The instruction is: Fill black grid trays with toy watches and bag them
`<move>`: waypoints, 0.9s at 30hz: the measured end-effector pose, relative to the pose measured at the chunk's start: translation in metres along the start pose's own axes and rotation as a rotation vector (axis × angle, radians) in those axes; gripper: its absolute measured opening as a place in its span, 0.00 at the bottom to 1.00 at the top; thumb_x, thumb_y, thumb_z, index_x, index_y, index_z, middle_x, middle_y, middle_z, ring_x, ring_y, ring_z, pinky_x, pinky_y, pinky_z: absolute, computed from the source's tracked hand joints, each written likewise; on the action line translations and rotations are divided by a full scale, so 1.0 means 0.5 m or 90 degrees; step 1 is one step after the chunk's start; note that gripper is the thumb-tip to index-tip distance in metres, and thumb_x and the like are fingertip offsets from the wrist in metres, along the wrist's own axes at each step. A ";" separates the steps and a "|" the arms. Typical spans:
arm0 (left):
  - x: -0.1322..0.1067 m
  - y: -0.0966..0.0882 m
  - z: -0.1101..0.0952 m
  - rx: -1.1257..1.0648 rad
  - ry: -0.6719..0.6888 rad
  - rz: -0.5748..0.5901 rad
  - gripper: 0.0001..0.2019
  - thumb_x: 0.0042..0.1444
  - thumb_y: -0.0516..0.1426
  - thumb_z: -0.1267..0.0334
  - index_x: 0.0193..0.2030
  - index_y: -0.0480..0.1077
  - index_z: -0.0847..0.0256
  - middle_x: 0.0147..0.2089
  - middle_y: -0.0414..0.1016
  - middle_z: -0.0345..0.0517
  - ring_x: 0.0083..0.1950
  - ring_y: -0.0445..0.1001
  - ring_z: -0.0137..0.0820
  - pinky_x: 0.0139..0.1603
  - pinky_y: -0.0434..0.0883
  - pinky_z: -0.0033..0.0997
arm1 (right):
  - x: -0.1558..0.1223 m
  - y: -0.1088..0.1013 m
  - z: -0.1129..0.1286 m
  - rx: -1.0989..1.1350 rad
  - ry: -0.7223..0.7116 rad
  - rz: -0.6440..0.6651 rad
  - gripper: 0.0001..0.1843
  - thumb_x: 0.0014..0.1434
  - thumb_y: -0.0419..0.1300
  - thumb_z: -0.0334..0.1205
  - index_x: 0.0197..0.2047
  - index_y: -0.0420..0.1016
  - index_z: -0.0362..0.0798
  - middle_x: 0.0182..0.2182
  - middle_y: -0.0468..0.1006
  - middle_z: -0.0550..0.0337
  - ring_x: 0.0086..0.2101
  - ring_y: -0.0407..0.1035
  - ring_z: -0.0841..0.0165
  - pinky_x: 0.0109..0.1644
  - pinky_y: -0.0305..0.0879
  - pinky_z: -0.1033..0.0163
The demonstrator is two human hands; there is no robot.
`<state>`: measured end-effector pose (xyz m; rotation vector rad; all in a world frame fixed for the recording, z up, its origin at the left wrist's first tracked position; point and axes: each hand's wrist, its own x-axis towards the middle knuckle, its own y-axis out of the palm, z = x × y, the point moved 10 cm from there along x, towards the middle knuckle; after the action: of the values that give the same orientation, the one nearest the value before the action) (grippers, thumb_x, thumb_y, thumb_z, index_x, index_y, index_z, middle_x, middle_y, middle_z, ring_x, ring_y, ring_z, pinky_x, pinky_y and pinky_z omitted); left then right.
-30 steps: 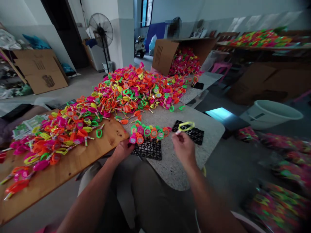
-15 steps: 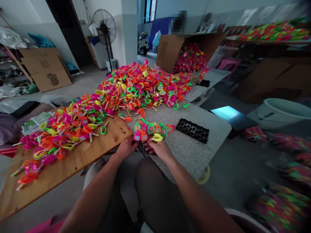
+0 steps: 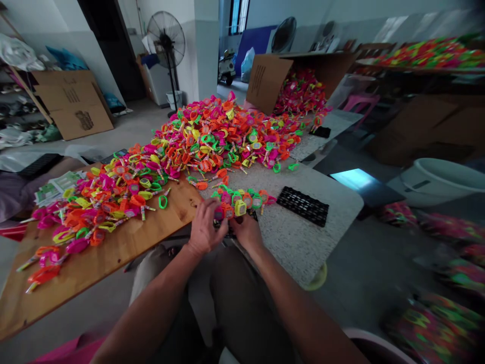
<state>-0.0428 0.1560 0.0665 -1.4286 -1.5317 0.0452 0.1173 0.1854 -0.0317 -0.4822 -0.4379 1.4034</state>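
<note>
Two bare hands touch rounded plastic watches.

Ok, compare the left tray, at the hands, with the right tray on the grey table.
The left tray bears watches; the right tray shows its open grid. Watches, left hand and right hand mostly hide the left tray; the right tray lies in full view. Both are black.

left grip is arching, fingers parted | right grip is curling beside it | both forearms are reaching forward, converging
</note>
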 end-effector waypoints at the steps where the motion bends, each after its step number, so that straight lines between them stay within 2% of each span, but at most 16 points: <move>1: 0.002 0.014 -0.016 0.012 0.033 0.017 0.27 0.61 0.60 0.59 0.66 0.62 0.60 0.66 0.65 0.60 0.68 0.64 0.47 0.68 0.65 0.51 | 0.000 -0.002 0.001 -0.002 -0.004 -0.009 0.15 0.62 0.58 0.48 0.45 0.78 0.49 0.38 0.84 0.53 0.38 0.78 0.61 0.38 0.67 0.64; 3: 0.006 0.041 -0.028 0.045 0.057 0.045 0.32 0.61 0.61 0.56 0.70 0.59 0.58 0.70 0.60 0.60 0.73 0.57 0.50 0.71 0.61 0.56 | 0.002 -0.005 0.000 0.007 -0.005 -0.018 0.13 0.61 0.57 0.44 0.44 0.78 0.49 0.39 0.84 0.52 0.39 0.77 0.60 0.40 0.67 0.63; 5: 0.011 0.057 -0.025 0.062 0.064 0.054 0.30 0.62 0.61 0.57 0.69 0.60 0.57 0.71 0.60 0.59 0.74 0.55 0.50 0.72 0.60 0.59 | 0.006 -0.002 -0.010 0.036 0.023 0.002 0.13 0.61 0.56 0.45 0.41 0.78 0.48 0.34 0.83 0.53 0.35 0.76 0.61 0.36 0.68 0.63; 9: 0.019 0.056 -0.025 0.041 0.105 0.048 0.24 0.65 0.57 0.64 0.67 0.62 0.57 0.68 0.65 0.57 0.72 0.59 0.46 0.72 0.62 0.57 | 0.012 0.009 -0.035 0.157 0.117 0.077 0.16 0.61 0.56 0.51 0.40 0.77 0.48 0.22 0.77 0.58 0.23 0.71 0.64 0.24 0.65 0.64; 12: 0.022 0.049 -0.025 0.020 0.111 0.051 0.22 0.64 0.55 0.68 0.65 0.64 0.58 0.64 0.68 0.56 0.70 0.63 0.44 0.71 0.65 0.55 | 0.014 0.011 -0.029 0.223 0.132 0.105 0.14 0.60 0.57 0.50 0.40 0.76 0.48 0.24 0.78 0.59 0.23 0.72 0.66 0.23 0.64 0.67; 18: 0.021 0.050 -0.018 -0.030 0.079 0.079 0.23 0.59 0.55 0.73 0.62 0.65 0.58 0.62 0.68 0.54 0.68 0.66 0.41 0.71 0.65 0.50 | 0.014 0.009 0.029 0.089 -0.004 0.123 0.17 0.65 0.53 0.49 0.33 0.75 0.49 0.24 0.78 0.60 0.25 0.72 0.67 0.29 0.63 0.67; 21: 0.020 0.047 -0.019 -0.050 0.078 0.083 0.24 0.58 0.55 0.75 0.61 0.66 0.58 0.63 0.68 0.54 0.69 0.65 0.41 0.72 0.63 0.50 | 0.019 0.002 0.044 0.031 -0.064 0.118 0.14 0.65 0.54 0.46 0.35 0.77 0.49 0.25 0.79 0.59 0.29 0.74 0.65 0.32 0.63 0.67; 27: 0.022 0.042 -0.025 -0.081 0.091 0.103 0.24 0.57 0.54 0.73 0.61 0.66 0.58 0.65 0.67 0.55 0.69 0.66 0.42 0.73 0.62 0.52 | 0.039 0.014 0.042 -0.009 -0.115 0.206 0.11 0.63 0.56 0.40 0.39 0.80 0.48 0.29 0.81 0.60 0.33 0.75 0.64 0.36 0.64 0.67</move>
<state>-0.0169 0.1638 0.0666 -1.6195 -1.3205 -0.0572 0.1023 0.2067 -0.0183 -0.4526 -0.5328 1.7666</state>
